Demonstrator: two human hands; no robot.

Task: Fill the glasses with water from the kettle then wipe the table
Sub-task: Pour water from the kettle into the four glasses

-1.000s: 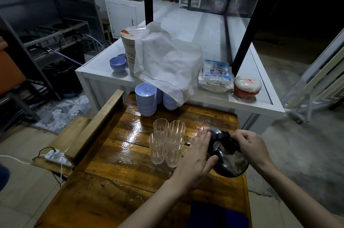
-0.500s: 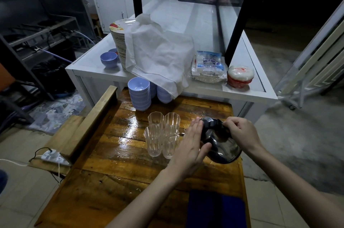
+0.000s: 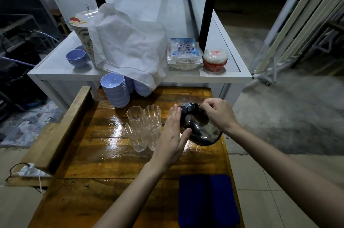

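Glossy wet wooden table (image 3: 104, 157), clear ribbed glasses (image 3: 143, 127), shiny black kettle (image 3: 201, 131)

A single head-worn wide-angle view looks forward and steeply down from above the near end of the glossy brown wooden table (image 3: 104, 160), close over it. It faces the far white metal counter (image 3: 61, 68), with tiled floor at the left and concrete ground at the right. Edges bend from lens distortion.

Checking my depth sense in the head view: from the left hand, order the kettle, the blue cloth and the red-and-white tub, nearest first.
1. kettle: touching the left hand, on its right.
2. blue cloth: near table edge, toward the person.
3. red-and-white tub: white counter, far right.
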